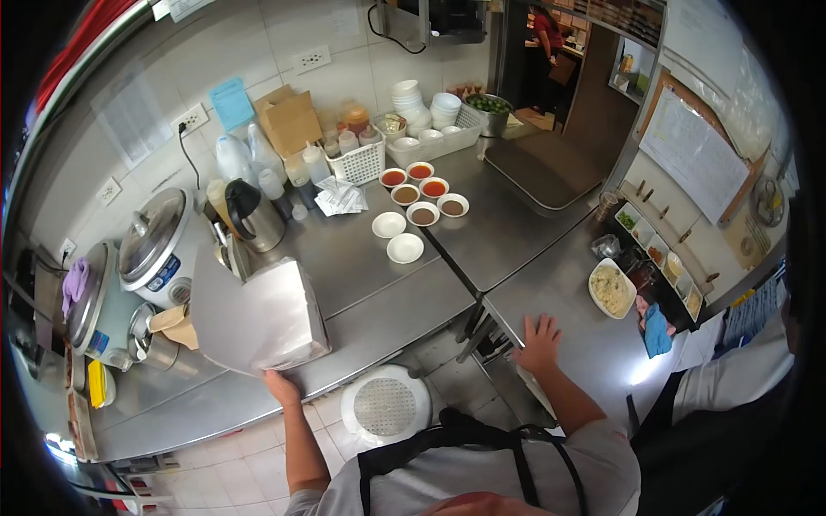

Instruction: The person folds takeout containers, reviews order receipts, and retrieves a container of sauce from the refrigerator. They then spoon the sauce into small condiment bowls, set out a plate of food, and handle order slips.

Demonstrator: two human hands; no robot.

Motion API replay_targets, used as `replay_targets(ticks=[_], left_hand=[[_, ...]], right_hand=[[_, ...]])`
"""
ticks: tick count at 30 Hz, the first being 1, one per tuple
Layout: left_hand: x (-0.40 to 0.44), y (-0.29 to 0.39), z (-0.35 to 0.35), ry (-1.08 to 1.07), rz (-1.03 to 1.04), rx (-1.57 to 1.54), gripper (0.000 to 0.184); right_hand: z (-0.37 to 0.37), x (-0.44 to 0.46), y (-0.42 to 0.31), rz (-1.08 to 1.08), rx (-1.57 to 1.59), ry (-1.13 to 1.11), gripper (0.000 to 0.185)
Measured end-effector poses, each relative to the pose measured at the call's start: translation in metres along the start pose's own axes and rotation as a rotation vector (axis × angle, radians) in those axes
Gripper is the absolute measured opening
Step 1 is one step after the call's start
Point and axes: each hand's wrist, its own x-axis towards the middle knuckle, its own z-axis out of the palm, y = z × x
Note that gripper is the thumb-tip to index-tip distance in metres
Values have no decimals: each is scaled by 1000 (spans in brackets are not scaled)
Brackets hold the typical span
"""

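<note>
My left hand (280, 388) is at the lower edge of a large smooth grey sheet (225, 314) with a curved edge, and its fingers are partly hidden there. The sheet leans against a white, plastic-wrapped box-like block (297, 314) on the steel counter. My right hand (540, 342) lies flat with fingers spread on the edge of the right-hand counter, holding nothing. Nearest to it is a white bowl of pale, chunky food (612, 289). Toward the back stand small bowls of red sauce (420, 171) and brown sauce (422, 213), with two white bowls (405, 248) in front.
Rice cookers (157, 241) and a steel jug (258, 219) line the left. Squeeze bottles, a white basket (361, 161) and stacked bowls (409, 101) stand along the wall. A dark tray (545, 168) lies at the pass-through. A white stool (385, 404) is below; another person (731, 387) stands at right.
</note>
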Motion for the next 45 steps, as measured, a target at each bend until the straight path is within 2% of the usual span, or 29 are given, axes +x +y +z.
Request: replay_targets(ticks=[1,2,5,6,10,12,13,14,15,16,17,19,24,27,30,35,37,39,41,43,44,45], left_hand=[[-1,7,-2,1,8,0,48],[-3,15,-5,-26,-73,44,49],[-1,2,1,50,35,-93,49],[-6,25,-3,56,17,192,48],[3,-23,-2,61,-96,212,46],[5,-27,-5,56,0,313,42],[2,-14,-1,156,-103,377,39],[0,6,2,169,-170,341,37],[2,-20,0,143,-13,490,35],[1,-4,0,149,-54,518,32],[4,-15,-5,55,-14,589,32],[1,-10,-5,133,117,537,37],[-2,0,0,246,52,458,46],[-4,12,-1,215,39,384,48],[-6,26,-1,191,40,358,48],[-15,19,-5,265,8,286,44],[-20,31,-9,261,-170,83,41],[-16,20,-22,286,-372,-175,40],[-9,40,-49,396,-478,-83,40],[13,1,-108,468,-258,286,42],[31,-7,-140,608,-263,269,42],[43,25,-164,670,-323,260,43]], right_hand=[[-5,7,-2,-61,26,-27,77],[-5,17,-5,-79,45,-23,76],[1,57,-19,-131,91,0,75],[3,68,-25,-145,99,14,74],[9,94,-34,-194,89,15,73],[12,95,-36,-211,90,24,72],[13,96,-34,-223,85,22,71],[13,97,-33,-238,83,30,70],[14,100,-34,-252,85,39,70],[17,99,-33,-262,91,53,69],[19,97,-32,-280,92,39,69],[20,99,-32,-302,104,46,68],[20,100,-29,-328,88,30,66],[19,101,-30,-357,100,6,64],[19,99,-26,-380,131,13,63],[14,97,-26,-409,148,-11,64],[10,97,-25,-414,154,-19,65],[7,95,-25,-418,152,-30,66],[5,95,-25,-424,140,-35,67],[2,95,-24,-431,145,-33,67],[1,94,-24,-433,156,-31,67],[2,93,-24,-433,166,-33,67]])
